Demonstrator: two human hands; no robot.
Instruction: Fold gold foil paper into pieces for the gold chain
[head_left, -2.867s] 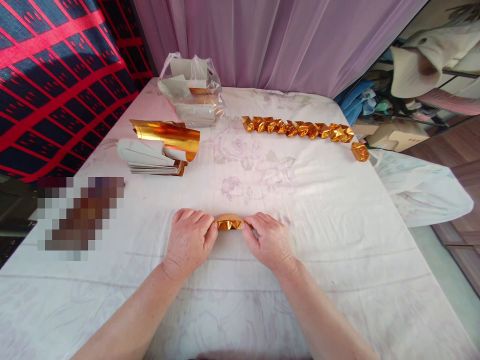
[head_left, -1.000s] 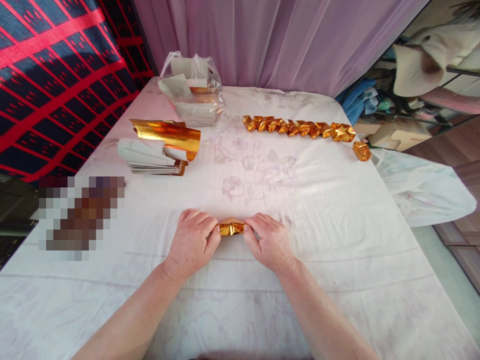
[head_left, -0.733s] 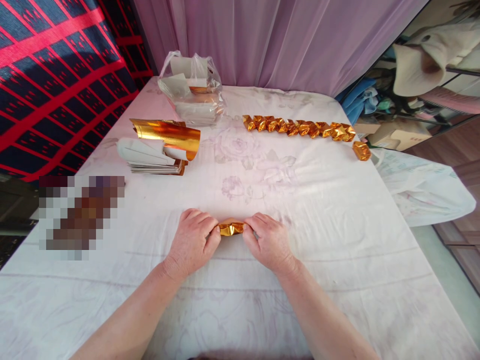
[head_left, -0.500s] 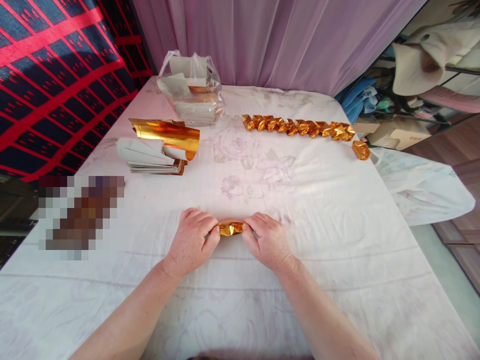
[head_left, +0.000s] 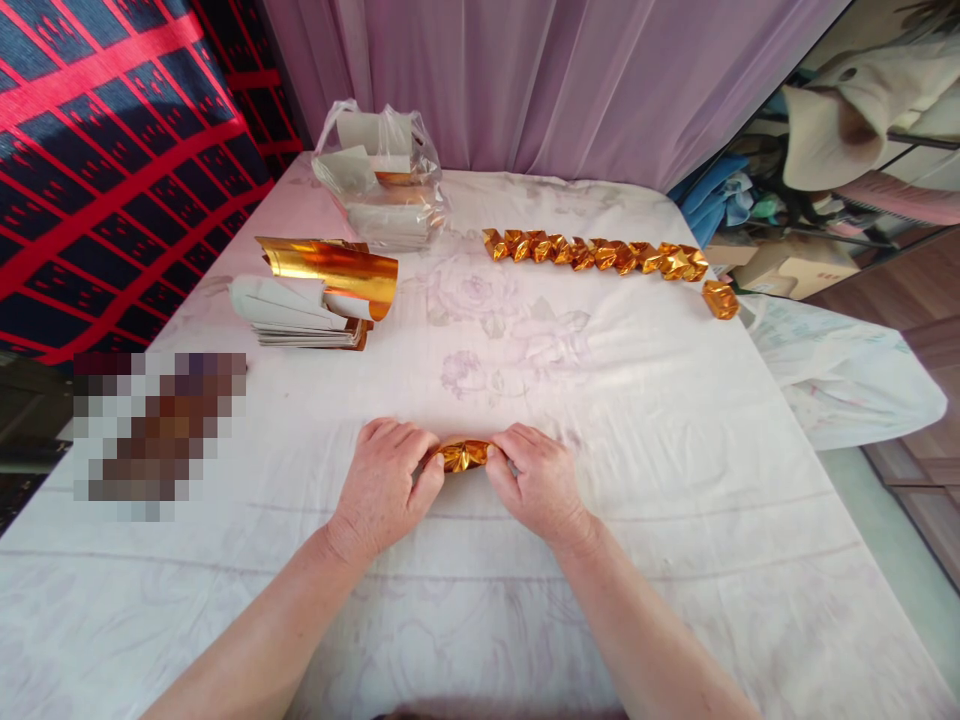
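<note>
Not much movement over the last few seconds, but the gold foil piece looks shorter and more scrunched now, so the fold's getting squeezed tighter. Left hand and right hand each pinch one end of it, low on the table, well in front of the row of finished gold pieces.

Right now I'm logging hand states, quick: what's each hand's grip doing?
Left hand: closed on one end of the gold foil piece.
Right hand: closed on its other end.
</note>
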